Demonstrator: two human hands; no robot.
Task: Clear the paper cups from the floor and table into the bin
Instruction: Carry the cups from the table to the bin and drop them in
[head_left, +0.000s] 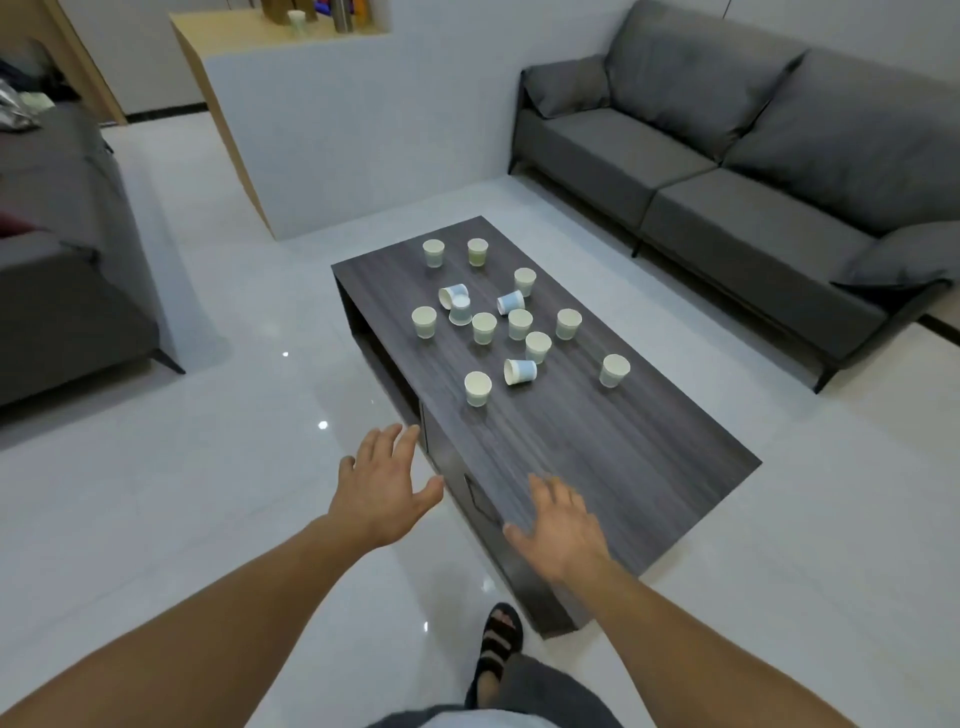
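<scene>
Paper cups (484, 328) on dark table (597, 441) — most upright, some tipped

The coffee table (597, 447) had a dark wood-grain top with a smooth, matt finish. The paper cups (478, 388) on it looked like thin matt paper, cream inside and pale green or blue outside. The floor (208, 467) was glossy white tile, polished enough to show bright reflected spots. The sofa (727, 171) was covered in dark grey cloth, matt and soft-looking, as was the second sofa (62, 234). The partition (363, 130) had a matt white face and a pale wood edge.
</scene>
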